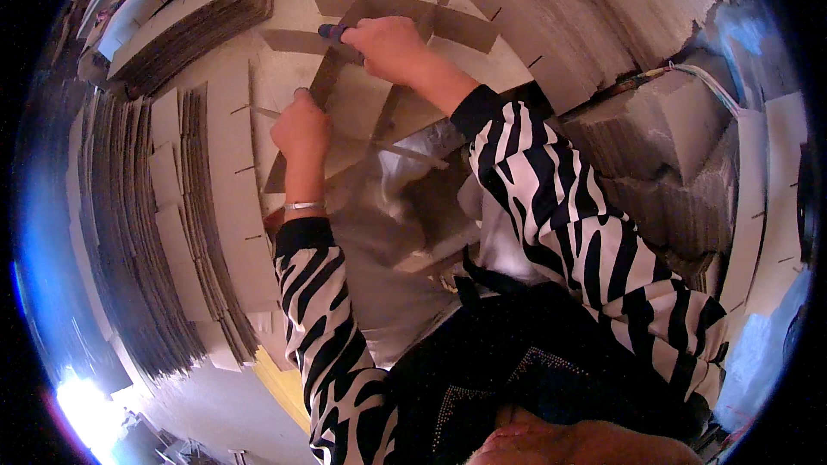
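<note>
Hands slot cardboard divider strips [405,21] into a half-built lattice: left hand [301,129] fingers pinch one strip, right hand [388,47] fingers grip a blue-handled tool [332,32]; stacks of unused strips [185,13] lie beyond the fingers.

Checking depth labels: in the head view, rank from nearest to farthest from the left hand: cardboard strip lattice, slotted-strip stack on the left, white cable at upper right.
1. cardboard strip lattice: the left hand grips one of its strips.
2. slotted-strip stack: just to the hand's left.
3. white cable: far at the upper right, past the right hand.
</note>
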A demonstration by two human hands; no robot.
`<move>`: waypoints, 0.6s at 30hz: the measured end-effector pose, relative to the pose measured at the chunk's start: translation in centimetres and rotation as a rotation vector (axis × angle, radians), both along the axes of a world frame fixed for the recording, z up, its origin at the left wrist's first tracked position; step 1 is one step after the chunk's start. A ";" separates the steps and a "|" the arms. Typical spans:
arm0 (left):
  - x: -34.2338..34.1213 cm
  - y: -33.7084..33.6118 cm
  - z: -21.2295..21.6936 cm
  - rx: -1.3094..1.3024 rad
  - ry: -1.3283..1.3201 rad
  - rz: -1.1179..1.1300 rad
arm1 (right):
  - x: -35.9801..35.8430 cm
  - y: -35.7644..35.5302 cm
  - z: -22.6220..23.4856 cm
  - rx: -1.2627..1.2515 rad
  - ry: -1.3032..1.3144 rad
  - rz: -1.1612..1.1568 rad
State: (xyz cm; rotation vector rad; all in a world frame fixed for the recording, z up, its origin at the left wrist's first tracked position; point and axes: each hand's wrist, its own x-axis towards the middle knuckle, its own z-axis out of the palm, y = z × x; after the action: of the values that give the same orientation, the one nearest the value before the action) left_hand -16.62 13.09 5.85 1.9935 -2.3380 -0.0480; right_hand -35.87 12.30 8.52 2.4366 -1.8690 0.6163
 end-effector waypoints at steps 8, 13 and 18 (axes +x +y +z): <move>-1.0 0.0 0.7 0.030 -0.003 0.017 | -1.0 -0.4 0.1 0.060 0.004 -0.084; -0.8 -0.2 -0.1 -0.035 0.004 0.019 | -0.8 0.3 0.0 0.012 -0.002 -0.119; -0.5 0.0 -0.3 -0.062 -0.021 0.021 | -0.1 0.7 0.7 0.040 0.048 0.023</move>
State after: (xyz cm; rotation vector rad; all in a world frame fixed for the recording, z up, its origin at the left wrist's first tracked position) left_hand -17.12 13.12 5.58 1.9985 -2.3014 0.0459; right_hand -36.01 13.04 9.21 2.4770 -1.8567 0.5218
